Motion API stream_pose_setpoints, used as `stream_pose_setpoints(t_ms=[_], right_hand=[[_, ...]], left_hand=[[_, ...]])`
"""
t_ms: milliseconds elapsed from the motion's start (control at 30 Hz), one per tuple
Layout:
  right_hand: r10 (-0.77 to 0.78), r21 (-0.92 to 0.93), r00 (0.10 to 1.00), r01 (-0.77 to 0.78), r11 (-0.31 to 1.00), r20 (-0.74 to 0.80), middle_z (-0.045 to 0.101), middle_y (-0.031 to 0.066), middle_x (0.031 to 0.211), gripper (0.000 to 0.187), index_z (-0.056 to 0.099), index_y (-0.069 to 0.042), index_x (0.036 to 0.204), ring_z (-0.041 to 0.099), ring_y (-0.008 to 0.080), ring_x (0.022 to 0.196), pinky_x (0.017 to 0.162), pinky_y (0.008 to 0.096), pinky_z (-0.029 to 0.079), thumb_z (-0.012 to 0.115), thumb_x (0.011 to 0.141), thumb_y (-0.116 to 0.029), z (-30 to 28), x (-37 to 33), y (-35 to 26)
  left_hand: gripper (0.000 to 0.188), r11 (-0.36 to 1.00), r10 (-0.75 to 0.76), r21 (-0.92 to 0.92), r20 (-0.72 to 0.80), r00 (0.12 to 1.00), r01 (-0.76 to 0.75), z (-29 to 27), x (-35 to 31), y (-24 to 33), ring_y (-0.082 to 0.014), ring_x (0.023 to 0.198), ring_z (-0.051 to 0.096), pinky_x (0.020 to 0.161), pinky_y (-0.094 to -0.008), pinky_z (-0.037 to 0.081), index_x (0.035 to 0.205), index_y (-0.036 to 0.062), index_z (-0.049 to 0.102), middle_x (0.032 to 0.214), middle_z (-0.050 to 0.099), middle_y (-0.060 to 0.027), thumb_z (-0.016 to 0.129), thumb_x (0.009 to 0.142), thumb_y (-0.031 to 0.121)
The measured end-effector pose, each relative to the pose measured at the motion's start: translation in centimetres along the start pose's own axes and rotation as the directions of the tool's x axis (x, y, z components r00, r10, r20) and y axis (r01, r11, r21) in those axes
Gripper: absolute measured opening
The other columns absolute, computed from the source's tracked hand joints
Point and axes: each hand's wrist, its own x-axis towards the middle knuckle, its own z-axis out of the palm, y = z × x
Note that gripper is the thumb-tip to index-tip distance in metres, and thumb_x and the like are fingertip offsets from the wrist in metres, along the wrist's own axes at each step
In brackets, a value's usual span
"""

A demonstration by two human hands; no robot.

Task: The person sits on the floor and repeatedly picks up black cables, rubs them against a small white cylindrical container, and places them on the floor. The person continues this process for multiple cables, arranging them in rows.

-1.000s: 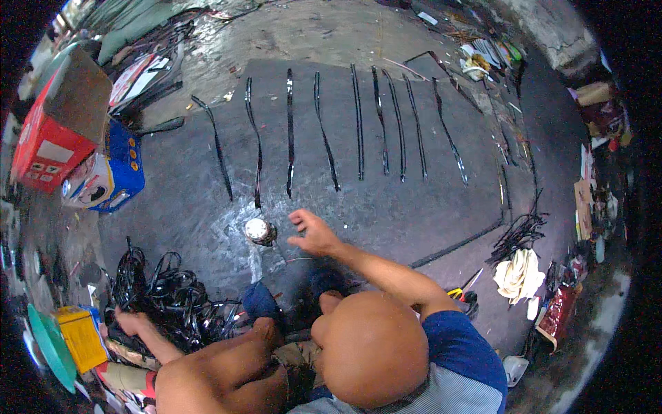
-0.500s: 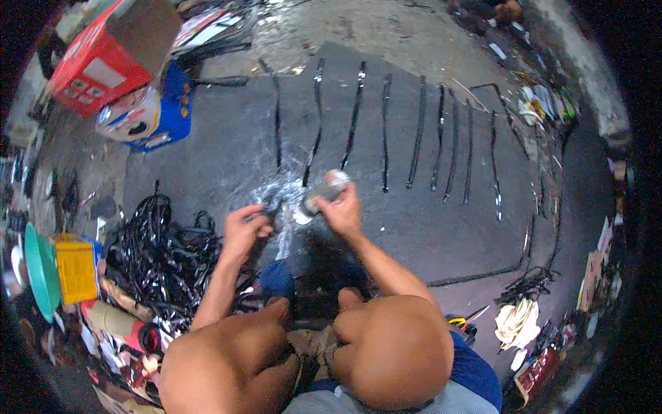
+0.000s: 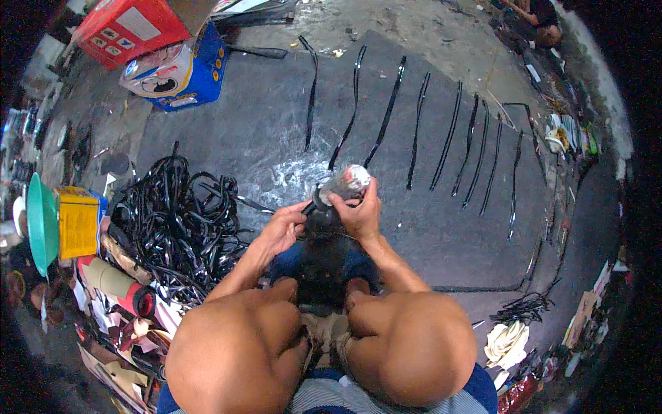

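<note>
My right hand (image 3: 360, 212) is closed around a grey cylinder (image 3: 340, 185) with a whitish, partly red end, tilted up to the right; I cannot tell what kind of thing it is. My left hand (image 3: 281, 231) pinches a short black strip (image 3: 310, 206), whose upper part meets or passes against the cylinder's lower left end. Below both hands are my knees and feet. White powdery smears (image 3: 298, 178) mark the dark sheet (image 3: 241, 131) just beyond my hands. To the left lies a tangled heap of glossy black strips (image 3: 172, 221).
Several black strips (image 3: 416, 131) lie spaced in a row across the sheet. Red (image 3: 131, 31) and blue (image 3: 207, 72) boxes stand at the far left. Nearer are a green dish (image 3: 43, 224), a yellow box (image 3: 74, 224) and scraps. A cream cloth-like bundle (image 3: 507, 345) lies right.
My hands have come together: the left has moved right with the strip, meeting the cylinder's lower end. The cylinder has shifted slightly right. The whole view has also shifted.
</note>
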Motion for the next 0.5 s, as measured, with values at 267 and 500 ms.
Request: stream_pose_setpoints(t_ms=[267,500], right_hand=[[-0.002,-0.259,0.983,-0.046,0.965,-0.183,0.068,0.0098,0.105,0.057,0.054,-0.002,0.118,0.065,0.0154,0.084,0.070,0.0306,0.055,0.089,0.077,-0.019,-5.9,1.2,5.2],[0.000,-0.177,0.992,0.022,0.984,0.126,0.071,0.0198,0.110,0.075,0.044,-0.001,0.132,0.074,0.0296,0.095,0.073,0.0405,0.062,0.090,0.077,-0.025,-1.6,1.2,1.2]], left_hand=[[0.012,0.687,0.155,0.726,-0.173,0.973,0.020,1.4,2.3,3.3,-0.0085,0.059,0.061,0.049,-0.0241,0.045,0.098,0.0006,0.076,0.077,0.072,-0.0039,0.072,0.088,0.005],[0.009,0.291,0.432,0.956,-0.097,0.897,-0.037,-2.7,8.0,1.7,-0.0183,0.064,0.068,0.064,-0.0351,0.054,0.080,0.0044,0.078,0.068,0.072,-0.0084,0.071,0.076,0.006]])
